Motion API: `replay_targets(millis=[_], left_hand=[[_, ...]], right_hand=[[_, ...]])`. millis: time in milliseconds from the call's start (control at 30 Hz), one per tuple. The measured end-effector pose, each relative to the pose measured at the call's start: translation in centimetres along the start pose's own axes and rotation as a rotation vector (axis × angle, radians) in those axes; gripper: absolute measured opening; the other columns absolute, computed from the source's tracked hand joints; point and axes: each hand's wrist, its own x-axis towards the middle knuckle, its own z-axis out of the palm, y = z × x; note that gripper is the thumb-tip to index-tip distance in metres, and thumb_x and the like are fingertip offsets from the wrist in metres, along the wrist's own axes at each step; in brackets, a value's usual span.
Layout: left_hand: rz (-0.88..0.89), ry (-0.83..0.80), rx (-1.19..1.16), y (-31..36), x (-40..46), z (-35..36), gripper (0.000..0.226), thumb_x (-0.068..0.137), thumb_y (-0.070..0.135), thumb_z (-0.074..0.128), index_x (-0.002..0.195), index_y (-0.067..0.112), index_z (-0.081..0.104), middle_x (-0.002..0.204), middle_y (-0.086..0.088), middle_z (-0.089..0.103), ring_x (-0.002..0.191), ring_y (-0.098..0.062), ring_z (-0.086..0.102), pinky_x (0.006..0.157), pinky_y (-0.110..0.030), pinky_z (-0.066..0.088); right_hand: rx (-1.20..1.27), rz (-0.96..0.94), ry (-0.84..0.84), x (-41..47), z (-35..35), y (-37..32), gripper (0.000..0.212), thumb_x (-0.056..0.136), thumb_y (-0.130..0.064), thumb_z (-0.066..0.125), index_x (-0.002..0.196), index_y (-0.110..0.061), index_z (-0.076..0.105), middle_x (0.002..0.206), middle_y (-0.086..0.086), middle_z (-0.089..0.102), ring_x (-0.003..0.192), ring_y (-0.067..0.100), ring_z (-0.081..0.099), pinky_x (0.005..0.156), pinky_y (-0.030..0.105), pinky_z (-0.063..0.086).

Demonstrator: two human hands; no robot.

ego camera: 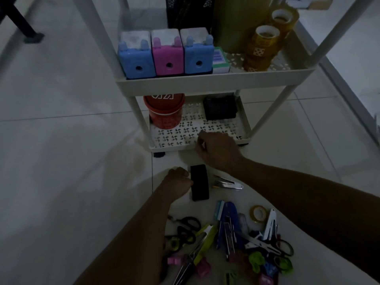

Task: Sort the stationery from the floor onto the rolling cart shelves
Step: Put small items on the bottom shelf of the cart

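Note:
A white rolling cart (205, 82) stands before me on the tiled floor. My left hand (177, 183) grips the left edge of a flat black rectangular object (199, 183) lying on the floor just in front of the cart. My right hand (218, 150) hovers over the front rim of the perforated bottom shelf (185, 130), fingers curled; whether it holds anything is hidden. A heap of stationery (236, 243) lies near me: scissors, a blue stapler, small tape rolls, pink and green sharpeners. A metal staple remover (228, 184) lies right of the black object.
The middle shelf carries two blue sharpeners and a pink one (167, 56), a small green box (220, 60), brown tape rolls (265, 46) and dark holders behind. The bottom shelf holds a red tub (164, 112) and a black box (220, 108). A dark furniture leg (22, 23) stands far left.

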Motion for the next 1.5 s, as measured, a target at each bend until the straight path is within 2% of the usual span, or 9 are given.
replay_targets(millis=[100,167,267,467,667,867,1100,1233,1500], left_hand=[[0.035,0.017,0.025,-0.5,-0.1,0.0,0.035,0.091,0.006,0.053,0.126,0.003,0.052,0.131,-0.017,0.050,0.121,-0.032,0.049,0.098,-0.033,0.043],[0.038,0.023,0.014,-0.6,-0.2,0.1,0.033,0.092,0.004,0.050,0.125,0.002,0.052,0.128,-0.018,0.051,0.119,-0.033,0.049,0.096,-0.033,0.043],[0.053,0.008,0.014,-0.7,-0.2,0.0,0.032,0.096,0.002,0.040,0.127,0.000,0.051,0.135,-0.021,0.046,0.124,-0.031,0.045,0.101,-0.029,0.037],[0.051,0.064,0.032,-0.3,-0.1,-0.4,0.035,0.095,0.001,0.041,0.127,0.000,0.054,0.135,-0.019,0.053,0.125,-0.032,0.050,0.099,-0.030,0.042],[0.041,0.068,0.075,-0.2,-0.1,-0.3,0.037,0.093,0.006,0.045,0.129,0.005,0.054,0.135,-0.017,0.051,0.123,-0.031,0.051,0.101,-0.034,0.043],[0.050,0.035,0.073,-0.7,0.6,-0.3,0.036,0.095,0.005,0.042,0.130,0.005,0.052,0.140,-0.016,0.044,0.129,-0.029,0.043,0.105,-0.031,0.036],[0.042,0.029,-0.044,-1.2,0.9,0.1,0.032,0.091,0.004,0.046,0.121,0.007,0.054,0.139,-0.013,0.038,0.128,-0.026,0.040,0.103,-0.024,0.034],[0.046,0.010,-0.013,-1.0,0.9,-0.3,0.033,0.092,0.003,0.045,0.123,0.005,0.053,0.143,-0.014,0.036,0.131,-0.027,0.038,0.104,-0.024,0.032],[0.014,0.025,0.052,0.1,0.7,-1.0,0.033,0.092,0.005,0.046,0.122,0.004,0.059,0.129,-0.017,0.057,0.118,-0.031,0.055,0.093,-0.030,0.046]], right_hand=[[0.133,0.373,-0.410,-2.9,1.2,-1.3,0.070,0.085,-0.050,0.061,0.134,-0.004,0.040,0.119,0.014,0.058,0.103,0.028,0.059,0.075,0.032,0.047],[0.227,0.466,-0.527,-4.4,1.7,-1.6,0.062,0.086,-0.037,0.067,0.130,0.000,0.044,0.126,0.018,0.055,0.105,0.025,0.056,0.080,0.029,0.045],[0.292,0.452,-0.507,-5.3,1.0,-1.8,0.032,0.092,-0.018,0.059,0.116,0.004,0.059,0.120,0.020,0.060,0.107,0.029,0.057,0.081,0.027,0.042],[0.624,0.536,-0.384,-2.7,-5.3,-1.2,0.029,0.091,-0.007,0.052,0.117,-0.010,0.063,0.095,0.004,0.062,0.081,0.018,0.060,0.061,0.026,0.050],[0.304,0.391,-0.100,1.8,-8.8,2.1,0.038,0.099,-0.013,0.042,0.136,-0.014,0.051,0.138,0.012,0.052,0.120,0.030,0.051,0.090,0.024,0.038],[-0.065,0.252,-0.192,4.9,-6.3,4.4,0.041,0.098,-0.017,0.044,0.138,-0.020,0.048,0.143,0.009,0.045,0.128,0.028,0.043,0.101,0.040,0.040],[-0.215,0.251,-0.329,6.3,-4.2,5.9,0.044,0.093,-0.012,0.051,0.136,-0.022,0.051,0.142,0.008,0.046,0.125,0.029,0.047,0.100,0.042,0.044],[-0.214,0.211,-0.177,5.9,-4.2,7.0,0.041,0.092,-0.005,0.049,0.133,-0.010,0.053,0.141,0.019,0.042,0.126,0.033,0.041,0.099,0.041,0.039],[-0.234,0.283,-0.160,3.7,-3.1,4.9,0.057,0.083,-0.026,0.068,0.131,-0.012,0.042,0.130,0.016,0.044,0.120,0.036,0.047,0.079,0.041,0.048]])
